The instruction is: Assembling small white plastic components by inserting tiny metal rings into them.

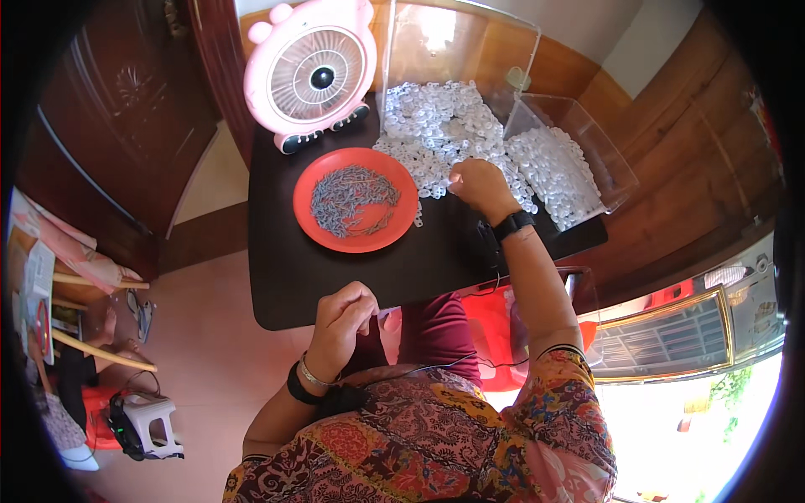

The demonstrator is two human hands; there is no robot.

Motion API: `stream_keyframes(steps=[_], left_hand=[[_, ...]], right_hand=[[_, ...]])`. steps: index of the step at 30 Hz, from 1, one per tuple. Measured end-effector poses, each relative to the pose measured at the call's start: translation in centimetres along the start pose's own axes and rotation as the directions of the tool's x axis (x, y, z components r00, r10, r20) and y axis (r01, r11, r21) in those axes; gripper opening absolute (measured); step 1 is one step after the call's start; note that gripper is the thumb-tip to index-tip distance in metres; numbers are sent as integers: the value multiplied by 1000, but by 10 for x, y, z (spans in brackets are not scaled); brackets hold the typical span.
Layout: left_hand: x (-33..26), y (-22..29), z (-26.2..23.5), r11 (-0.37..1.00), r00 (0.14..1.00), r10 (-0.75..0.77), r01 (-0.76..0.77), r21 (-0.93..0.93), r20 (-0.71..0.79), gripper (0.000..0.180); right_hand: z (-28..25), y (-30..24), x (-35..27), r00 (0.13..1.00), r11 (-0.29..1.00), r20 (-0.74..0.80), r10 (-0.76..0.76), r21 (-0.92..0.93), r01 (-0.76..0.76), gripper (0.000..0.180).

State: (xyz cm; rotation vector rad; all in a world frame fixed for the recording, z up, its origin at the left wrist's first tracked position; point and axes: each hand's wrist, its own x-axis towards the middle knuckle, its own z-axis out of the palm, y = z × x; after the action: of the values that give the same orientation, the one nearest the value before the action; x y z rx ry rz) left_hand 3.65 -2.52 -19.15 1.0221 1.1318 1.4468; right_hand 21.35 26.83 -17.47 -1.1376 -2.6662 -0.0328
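Left hand [345,314] loosely curled at the near edge of the black table [369,277]; cannot tell if it holds anything. Beyond, red plate [303,214] bears grey nail-like pieces [335,201]. Right hand [482,184] curled, fingertips bunched at the near edge of the loose white pieces [436,155]; contents hidden. Risk: a sideways wrist sweep could scatter white pieces, some lying beside the plate, and mix the two.
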Motion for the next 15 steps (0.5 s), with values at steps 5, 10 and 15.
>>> stream_keyframes(steps=[5,10,15], left_hand=[[1,-3,-5,998,1000,-18,18,-56,-15,21],[2,-4,-5,997,1000,-15,14,-82,-8,20],[5,-6,-5,997,1000,0,-1,-80,-17,21]], right_hand=[[8,-7,4,998,998,34,50,-33,-49,19],[3,-15,-8,999,976,5,42,216,-42,16],[-36,-100,-50,982,351,189,22,918,-185,14]])
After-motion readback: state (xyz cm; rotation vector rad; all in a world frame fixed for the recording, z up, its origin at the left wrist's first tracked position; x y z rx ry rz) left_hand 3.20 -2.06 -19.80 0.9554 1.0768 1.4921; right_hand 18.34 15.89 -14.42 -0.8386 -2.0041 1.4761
